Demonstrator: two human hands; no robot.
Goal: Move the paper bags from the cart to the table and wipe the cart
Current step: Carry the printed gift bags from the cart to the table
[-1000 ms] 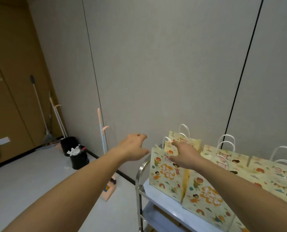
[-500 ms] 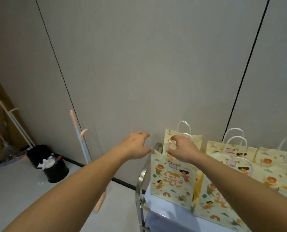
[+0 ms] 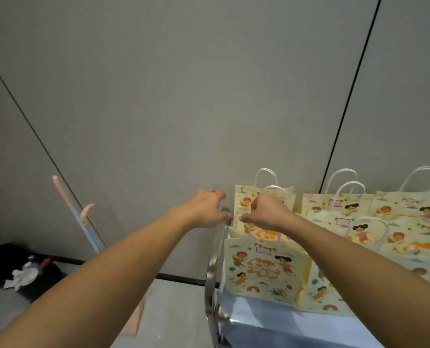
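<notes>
Currently both forearms reach forward over the cart's left end. Right hand: grip curled tight, fingers and thumb closed on the white handle of a paper bag at the cart's left end; which of the two near bags it belongs to, cannot tell. Left hand: fingers loosely bent, grip apart, holding nothing, hovering just above the cart's steel rail. Front bag stands upright on the cart's top shelf, against the rail; second bag stands just behind it near the wall. More paper bags crowd the shelf to the right, handles up. Off left: black bin on the floor, a pink-tipped pole leaning on the grey wall.
</notes>
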